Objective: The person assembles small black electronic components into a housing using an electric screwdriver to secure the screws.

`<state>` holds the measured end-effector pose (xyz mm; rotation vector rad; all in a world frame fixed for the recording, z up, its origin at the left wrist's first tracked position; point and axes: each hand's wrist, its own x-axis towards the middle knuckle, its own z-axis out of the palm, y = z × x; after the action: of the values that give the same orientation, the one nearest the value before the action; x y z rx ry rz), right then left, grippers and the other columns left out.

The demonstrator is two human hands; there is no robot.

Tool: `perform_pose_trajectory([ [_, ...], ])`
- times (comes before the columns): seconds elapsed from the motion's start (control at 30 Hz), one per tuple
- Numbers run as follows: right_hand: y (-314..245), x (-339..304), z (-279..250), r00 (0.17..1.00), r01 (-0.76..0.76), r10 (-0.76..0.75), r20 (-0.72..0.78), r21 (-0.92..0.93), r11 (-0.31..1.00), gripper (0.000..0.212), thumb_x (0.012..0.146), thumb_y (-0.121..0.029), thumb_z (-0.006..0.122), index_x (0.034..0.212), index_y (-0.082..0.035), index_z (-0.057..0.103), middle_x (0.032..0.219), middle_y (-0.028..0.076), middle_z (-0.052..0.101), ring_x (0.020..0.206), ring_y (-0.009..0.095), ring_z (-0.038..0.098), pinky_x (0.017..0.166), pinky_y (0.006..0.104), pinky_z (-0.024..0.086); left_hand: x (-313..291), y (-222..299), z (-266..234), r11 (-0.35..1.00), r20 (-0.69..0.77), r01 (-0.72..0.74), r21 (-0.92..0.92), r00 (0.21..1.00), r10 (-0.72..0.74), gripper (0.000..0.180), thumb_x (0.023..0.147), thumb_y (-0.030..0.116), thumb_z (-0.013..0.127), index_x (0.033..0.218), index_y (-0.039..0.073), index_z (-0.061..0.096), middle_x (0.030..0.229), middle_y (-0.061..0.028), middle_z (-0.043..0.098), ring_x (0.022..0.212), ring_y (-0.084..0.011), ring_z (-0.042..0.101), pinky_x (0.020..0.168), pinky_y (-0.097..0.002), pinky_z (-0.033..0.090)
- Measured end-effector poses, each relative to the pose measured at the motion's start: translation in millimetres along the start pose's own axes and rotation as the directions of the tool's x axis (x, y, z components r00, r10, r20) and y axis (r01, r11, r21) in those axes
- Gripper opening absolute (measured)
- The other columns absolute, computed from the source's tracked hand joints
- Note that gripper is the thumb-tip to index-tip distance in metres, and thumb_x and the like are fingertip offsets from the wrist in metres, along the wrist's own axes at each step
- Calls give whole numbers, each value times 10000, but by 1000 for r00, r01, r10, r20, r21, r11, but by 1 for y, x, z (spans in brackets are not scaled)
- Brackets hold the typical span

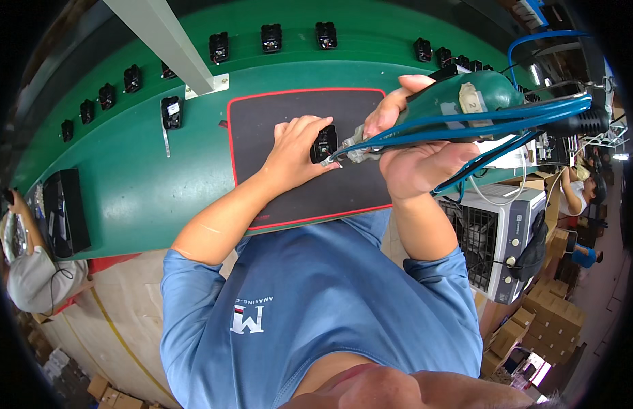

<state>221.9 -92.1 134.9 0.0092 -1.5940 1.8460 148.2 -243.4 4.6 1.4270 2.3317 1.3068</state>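
A green tabletop (139, 184) bends across the head view in a workshop, with a green belt (245, 49) curving along its far side and carrying small black modules (271, 38) set well apart. Stacked cardboard boxes (551, 307) fill the lower right, beyond a white-and-grey appliance (493, 238) with a grille. At the far left, a co-worker in a pale top (40, 279) sits near a black tray (70, 211) on the tabletop's end.

A dark mat (275, 109) with a red border lies in front of the person. On it, the left hand (292, 150) curls around the left side of a black module (324, 142), thumb at its near edge, holding it. The right hand (415, 167) grips a green handheld power tool (429, 105), its front end pointing left at the module; whether the tip touches is unclear. Blue cables (493, 125) run along the tool to the right. Left of the mat, a black module with a white label (171, 109) rests near the foot of a pale metal post (160, 41).
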Motion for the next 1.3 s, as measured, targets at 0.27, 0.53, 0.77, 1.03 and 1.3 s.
perform_pose_trajectory([
  [0.27, -2, -2, -2, 1000, -11, 10, 12, 30, 999, 1098, 770, -939, 314, 1234, 32, 530, 722, 106, 575, 597, 199, 581, 568, 329, 520, 1, 0, 0, 1000, -5, -1, 0, 1000, 1, 914, 632, 254, 902, 1423, 122, 466, 1284, -109, 538, 1200, -292, 516, 980, -427, 319],
  [0.53, -3, -4, 0, 999, -32, 33, 0, 73, 997, 1111, 753, -950, 332, 1248, 26, 527, 737, 102, 579, 611, 199, 584, 573, 330, 517, 1, -1, 1, 1000, -2, -6, 17, 1000, 6, 935, 616, 214, 902, 1431, 131, 452, 1296, -112, 537, 1210, -294, 515, 974, -425, 321],
  [0.77, -6, -4, 1, 999, -42, 40, 17, 72, 997, 1108, 752, -951, 337, 1261, 15, 526, 756, 98, 583, 621, 197, 582, 579, 334, 516, 1, -1, 1, 1000, 3, -15, 24, 1000, 15, 939, 612, 208, 898, 1433, 133, 449, 1290, -110, 539, 1200, -292, 518, 966, -422, 322],
  [1.03, -6, -5, 2, 999, -37, 35, 29, 81, 996, 1106, 759, -947, 330, 1259, 20, 527, 750, 99, 584, 618, 195, 583, 578, 332, 518, 2, 0, 1, 999, -38, -25, 22, 999, 26, 790, 656, 188, 859, 1359, 107, 507, 1227, -82, 569, 1147, -270, 538, 923, -418, 338],
  [1.3, -3, -4, 3, 999, 3, -3, 34, 19, 1000, 1096, 783, -931, 311, 1248, 38, 526, 724, 106, 581, 605, 198, 588, 569, 321, 521, 2, -1, 2, 999, -52, -32, 31, 998, 33, 790, 658, 208, 864, 1357, 104, 511, 1221, -80, 571, 1148, -270, 541, 925, -415, 336],
])
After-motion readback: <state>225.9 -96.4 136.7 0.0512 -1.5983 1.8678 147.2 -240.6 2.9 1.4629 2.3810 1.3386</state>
